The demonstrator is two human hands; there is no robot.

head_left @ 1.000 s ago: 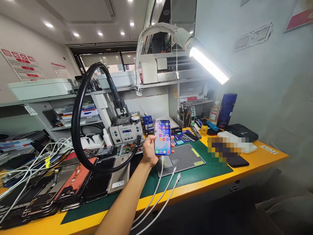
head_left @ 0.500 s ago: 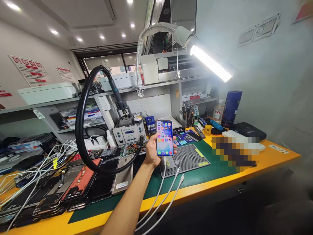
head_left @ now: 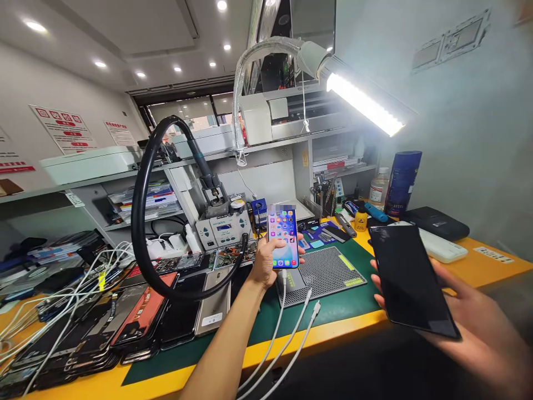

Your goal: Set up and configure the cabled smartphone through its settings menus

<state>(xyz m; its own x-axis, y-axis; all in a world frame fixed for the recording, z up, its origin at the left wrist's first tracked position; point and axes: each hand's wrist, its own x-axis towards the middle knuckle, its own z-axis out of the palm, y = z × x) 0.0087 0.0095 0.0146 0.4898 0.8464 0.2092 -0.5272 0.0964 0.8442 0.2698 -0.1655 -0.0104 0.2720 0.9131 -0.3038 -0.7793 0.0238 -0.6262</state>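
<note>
A smartphone point(head_left: 283, 236) with a lit screen full of app icons stands upright in my left hand point(head_left: 265, 261). My thumb lies over the lower part of its screen. A white charging cable point(head_left: 283, 300) runs up to its bottom edge. At the right, my right hand point(head_left: 466, 305) is wrapped around a dark-screened smartphone point(head_left: 410, 278), tilted, with its fingertips showing at the left edge. Behind and below the lit phone lies a grey perforated mat point(head_left: 328, 275). Two more white cable ends point(head_left: 315, 314) hang at the bench's front edge.
Phones and screen parts point(head_left: 137, 311) are piled on the left of the bench, beside tangled white cables point(head_left: 83, 278). A black hose point(head_left: 139, 222) loops above them from the rework station point(head_left: 225, 228). A lit lamp point(head_left: 366, 103) hangs overhead. A white device point(head_left: 441, 244) lies at the right.
My right hand has come into view at the right, holding the dark-screened smartphone. My left thumb has moved from the lit phone's edge onto its screen. The view has shifted slightly.
</note>
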